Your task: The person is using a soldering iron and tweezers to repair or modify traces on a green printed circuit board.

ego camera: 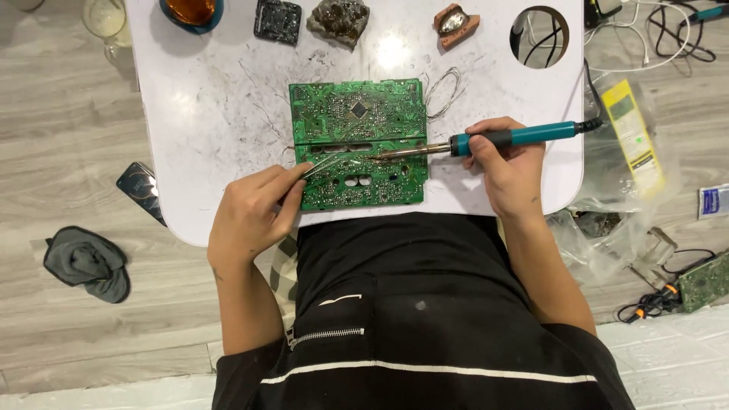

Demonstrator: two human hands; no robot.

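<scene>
The right hand (507, 168) has its grip wrapped tight round the teal handle of a soldering iron (486, 141), the metal tip lying across a green circuit board (358, 143) near its middle. The left hand (252, 212) pinches tweezers (323, 165) between thumb and fingers — their points rest on the board just beside the iron's tip. The board lies flat on a white surface (213, 106), scuffed and marked with dark smudges, close to its near edge. A loop of thin solder wire (444, 91) sits touching the board's right corner. Along the far edge stand a small dark chip (277, 20), a lumpy rock-like piece (339, 18) and an orange dish (191, 12) (partly cut off). On the floor to the left lie a phone (140, 188) and a grey cloth (87, 263).
</scene>
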